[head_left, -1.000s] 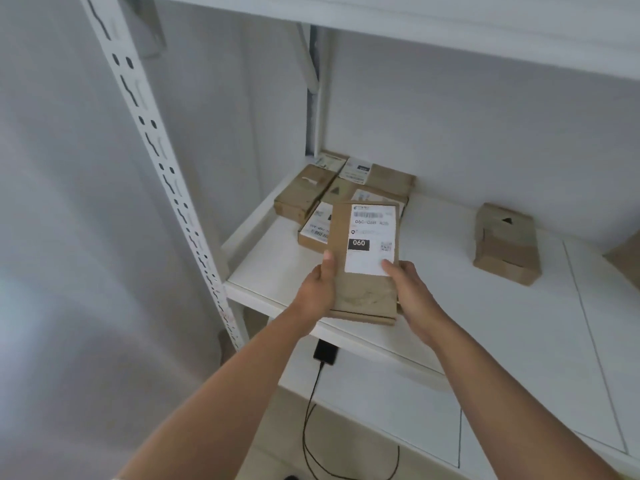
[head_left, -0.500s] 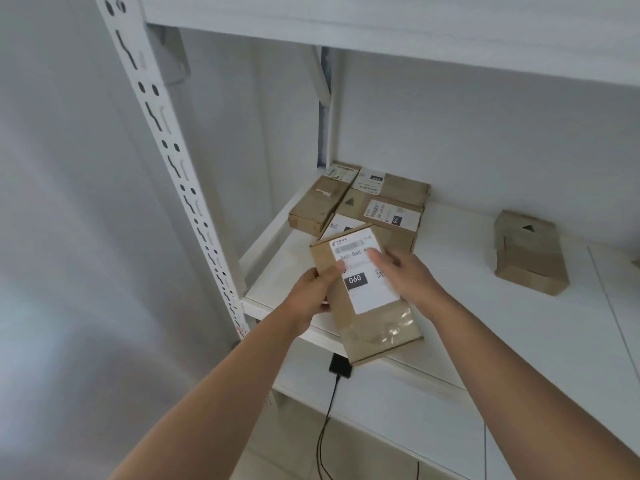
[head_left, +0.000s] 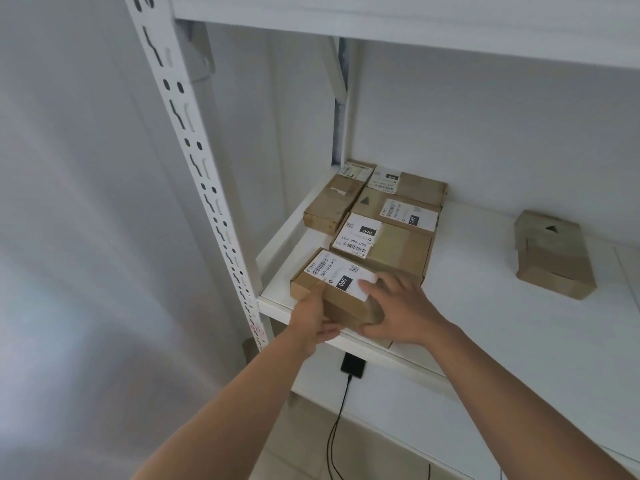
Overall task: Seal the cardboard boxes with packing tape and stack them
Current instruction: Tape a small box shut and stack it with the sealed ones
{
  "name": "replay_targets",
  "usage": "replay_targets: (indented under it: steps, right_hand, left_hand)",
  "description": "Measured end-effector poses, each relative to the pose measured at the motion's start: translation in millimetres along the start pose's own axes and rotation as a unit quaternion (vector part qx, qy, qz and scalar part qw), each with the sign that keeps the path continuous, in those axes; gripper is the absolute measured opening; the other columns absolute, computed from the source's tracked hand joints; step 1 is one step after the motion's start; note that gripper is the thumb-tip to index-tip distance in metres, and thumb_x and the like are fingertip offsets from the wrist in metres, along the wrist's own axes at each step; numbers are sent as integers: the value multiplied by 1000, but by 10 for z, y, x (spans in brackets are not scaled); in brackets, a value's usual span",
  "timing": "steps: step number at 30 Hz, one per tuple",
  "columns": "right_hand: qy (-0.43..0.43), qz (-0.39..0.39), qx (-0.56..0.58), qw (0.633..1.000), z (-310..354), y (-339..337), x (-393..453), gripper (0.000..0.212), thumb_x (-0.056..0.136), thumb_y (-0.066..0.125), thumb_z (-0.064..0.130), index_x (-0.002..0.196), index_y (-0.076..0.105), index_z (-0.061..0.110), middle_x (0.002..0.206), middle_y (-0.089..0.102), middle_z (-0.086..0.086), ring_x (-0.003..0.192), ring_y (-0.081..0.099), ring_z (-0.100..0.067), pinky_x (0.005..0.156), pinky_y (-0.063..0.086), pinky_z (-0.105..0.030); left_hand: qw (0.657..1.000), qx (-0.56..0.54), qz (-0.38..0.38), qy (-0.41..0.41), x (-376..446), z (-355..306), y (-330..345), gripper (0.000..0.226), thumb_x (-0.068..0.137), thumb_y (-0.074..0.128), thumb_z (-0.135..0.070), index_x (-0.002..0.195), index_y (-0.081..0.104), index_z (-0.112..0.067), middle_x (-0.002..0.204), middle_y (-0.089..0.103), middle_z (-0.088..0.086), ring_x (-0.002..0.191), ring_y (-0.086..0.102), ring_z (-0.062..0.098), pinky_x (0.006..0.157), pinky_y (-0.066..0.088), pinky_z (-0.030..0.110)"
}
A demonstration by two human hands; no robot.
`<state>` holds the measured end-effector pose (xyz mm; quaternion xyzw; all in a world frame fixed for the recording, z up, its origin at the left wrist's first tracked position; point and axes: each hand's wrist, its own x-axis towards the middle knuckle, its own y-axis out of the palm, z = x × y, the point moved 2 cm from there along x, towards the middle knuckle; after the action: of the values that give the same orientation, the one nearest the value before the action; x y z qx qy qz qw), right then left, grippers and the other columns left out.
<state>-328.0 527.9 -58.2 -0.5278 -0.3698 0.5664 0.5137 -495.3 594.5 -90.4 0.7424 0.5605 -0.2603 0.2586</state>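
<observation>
1. Down at the centre of the frame, both hands are holding a small cardboard box [head_left: 332,289] lying flat at the front edge of a white shelf [head_left: 485,306].
2. The left hand [head_left: 311,320] is gripping the box's near left corner, thumb lying on top and fingers curling under the near side.
3. The right hand [head_left: 398,310] is resting on the box's right end, its fingers [head_left: 372,285] lying nearly straight across the white shipping label [head_left: 337,275], its thumb pressing against the near side.
4. Just behind it, towards the upper centre, four more labelled boxes [head_left: 381,216] are sitting packed close together in the shelf's back left corner; the nearest one is touching or almost touching the held box.
5. Well apart, at the right of the frame, an unlabelled box [head_left: 550,254] is lying alone on the same shelf.
6. Below the shelf's edge, a black plug [head_left: 353,365] with a cable is hanging down.
7. A white perforated upright [head_left: 194,161] is running diagonally through the upper left.
</observation>
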Motion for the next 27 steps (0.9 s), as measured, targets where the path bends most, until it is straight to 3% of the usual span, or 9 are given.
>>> replay_targets:
  steps: [4,6,11,20,27]
  right_hand:
    - [-7,4,1,1000,-154,25,13,91,80,63,61,154,17,37,161,8,4,149,4,-24,119,18,-42]
    - [-11,1,-9,1000,-189,53,0,91,82,63,58,155,15,35,162,5,4,150,2,-22,119,16,-38]
    - [-3,-27,-34,999,-202,94,6,91,82,60,58,155,14,31,161,6,-1,148,7,-21,118,18,-34]
    - [18,-12,-34,999,-267,98,-25,91,85,60,56,156,11,30,164,-2,-1,151,0,-25,120,13,-36]
    - [28,0,-14,1000,-272,56,-32,91,84,62,55,155,11,32,164,-6,3,151,-3,-21,119,15,-36]
  left_hand:
    - [983,178,43,-6,-11,-61,-155,68,94,47,-67,98,66,-2,83,76,15,73,75,26,65,60,31]
    - [977,204,57,3,-12,-70,-163,65,98,45,-60,97,68,1,81,76,13,69,74,24,64,59,30]
    - [973,213,54,74,36,-105,-60,47,104,44,-44,94,66,-4,73,72,7,58,67,17,62,55,26]
    - [967,228,78,86,92,-74,61,49,105,41,-45,92,67,-4,71,72,6,58,68,16,59,56,24]
    - [964,253,29,81,167,-57,128,53,106,40,-45,87,66,-3,70,70,9,55,65,18,52,51,24]
